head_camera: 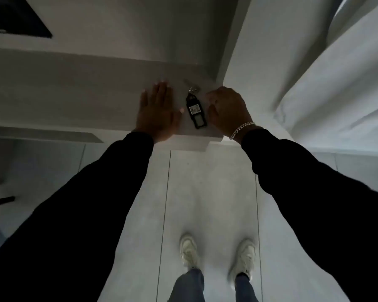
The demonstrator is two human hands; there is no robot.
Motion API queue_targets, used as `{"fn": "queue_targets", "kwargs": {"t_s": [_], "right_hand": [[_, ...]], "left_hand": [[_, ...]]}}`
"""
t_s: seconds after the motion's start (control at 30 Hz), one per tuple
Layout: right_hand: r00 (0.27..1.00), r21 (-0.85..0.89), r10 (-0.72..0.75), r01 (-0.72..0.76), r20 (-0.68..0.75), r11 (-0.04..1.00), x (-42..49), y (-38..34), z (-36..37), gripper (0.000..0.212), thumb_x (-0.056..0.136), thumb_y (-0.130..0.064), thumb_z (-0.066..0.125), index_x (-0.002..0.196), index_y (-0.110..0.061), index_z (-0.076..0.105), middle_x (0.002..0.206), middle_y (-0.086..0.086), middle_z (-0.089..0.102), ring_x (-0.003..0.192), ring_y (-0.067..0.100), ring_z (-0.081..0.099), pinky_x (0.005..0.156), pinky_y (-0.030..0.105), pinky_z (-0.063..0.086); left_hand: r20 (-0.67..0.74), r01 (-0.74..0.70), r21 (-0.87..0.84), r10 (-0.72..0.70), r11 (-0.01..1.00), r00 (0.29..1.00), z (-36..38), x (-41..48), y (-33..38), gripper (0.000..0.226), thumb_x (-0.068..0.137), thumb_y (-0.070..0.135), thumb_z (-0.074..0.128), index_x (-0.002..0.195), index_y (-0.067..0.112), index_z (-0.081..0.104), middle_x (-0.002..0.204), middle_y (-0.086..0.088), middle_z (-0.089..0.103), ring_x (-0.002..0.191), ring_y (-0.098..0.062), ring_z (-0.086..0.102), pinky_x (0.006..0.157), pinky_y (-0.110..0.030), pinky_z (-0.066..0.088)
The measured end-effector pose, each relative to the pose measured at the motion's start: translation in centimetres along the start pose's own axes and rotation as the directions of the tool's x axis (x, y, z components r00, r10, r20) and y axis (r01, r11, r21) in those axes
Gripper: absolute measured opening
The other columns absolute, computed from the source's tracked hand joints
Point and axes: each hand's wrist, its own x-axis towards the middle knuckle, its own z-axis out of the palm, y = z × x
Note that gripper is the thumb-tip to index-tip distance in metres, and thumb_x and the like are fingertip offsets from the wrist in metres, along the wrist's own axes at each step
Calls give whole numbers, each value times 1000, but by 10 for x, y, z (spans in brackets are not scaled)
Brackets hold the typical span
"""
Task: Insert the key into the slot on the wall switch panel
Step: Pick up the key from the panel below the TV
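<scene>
- While both hands rest on the pale ledge (74, 88), the key (189, 85) lies untouched on that ledge, its metal blade pointing away from the person and its black tag (195, 111) trailing back toward the ledge's near edge.
- Left of the black tag, the left hand (157, 112) lies flat and spread wide, palm down on the ledge, thumb tip just beside the tag but apart from it; it holds nothing.
- Right of the tag, the right hand (227, 110) is loosely curled with knuckles up, fingers bent toward the tag; it appears empty, though the fingertips are hidden under the hand, so contact with the tag cannot be told.
- A silver chain bracelet (241, 130) sits on the right wrist, nearer the person than the tag.
- No wall switch panel or slot shows anywhere around the ledge; the scene is dim and the walls beyond the tag look bare.
- By my judgement the task is at its very start: the key is not yet picked up, and grasping it, finding the panel and pushing the key into the slot all remain.
</scene>
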Motion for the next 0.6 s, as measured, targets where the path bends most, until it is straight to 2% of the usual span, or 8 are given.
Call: {"fn": "queue_targets", "kwargs": {"t_s": [0.1,0.17,0.3,0.37,0.4,0.47,0.53,0.6], "right_hand": [[999,39,28,-27,-40,999,10,1,5,24,81,-12,51,93,-3,70,97,21,67,91,38,62,78,39,51],[998,48,56,-55,-20,997,15,-3,7,25,83,-22,53,85,-5,70,90,20,68,86,37,63,75,38,51],[989,25,116,-118,89,993,26,-11,11,33,73,-46,66,64,-14,61,68,12,59,73,30,57,65,31,39],[980,83,152,-164,127,983,30,-12,10,31,67,-44,74,72,-14,70,75,9,67,80,28,63,70,30,45],[974,118,174,-192,144,974,32,-13,8,30,65,-40,77,79,-14,74,85,9,72,87,27,66,78,32,50],[956,181,237,-268,176,946,37,-10,3,33,61,-34,83,87,-14,76,97,9,75,96,24,68,92,34,51],[922,243,314,-365,225,899,39,-4,0,33,59,-31,86,86,-15,76,94,6,75,92,21,68,92,35,53],[866,309,373,-474,333,825,38,5,-1,29,63,-30,85,85,-14,75,84,6,72,80,21,66,83,35,55]], "left_hand": [[1,34,36,-34,999,999,1,4,0,78,96,53,23,157,6,12,169,-14,8,157,-31,7,127,-60,8],[-11,25,38,-25,999,1000,3,2,1,80,94,55,22,157,6,12,169,-14,9,157,-31,7,127,-60,7],[-28,27,54,-26,998,999,2,2,0,80,95,55,23,157,6,13,169,-15,10,157,-31,8,127,-59,7],[-12,30,57,-30,998,999,2,2,2,79,96,54,25,157,6,12,169,-15,10,157,-31,8,127,-59,7],[-11,34,59,-33,998,999,2,2,2,79,97,54,27,157,6,11,169,-15,9,157,-30,7,127,-59,7],[-13,42,59,-41,997,999,2,4,4,78,98,53,30,157,6,10,169,-15,8,157,-30,7,127,-59,7],[-19,47,54,-46,997,999,3,3,3,78,98,52,31,157,6,11,169,-15,8,157,-30,7,127,-59,7],[-39,47,48,-46,998,998,6,3,4,78,98,53,30,157,5,12,169,-15,9,157,-30,8,127,-59,7]]}}
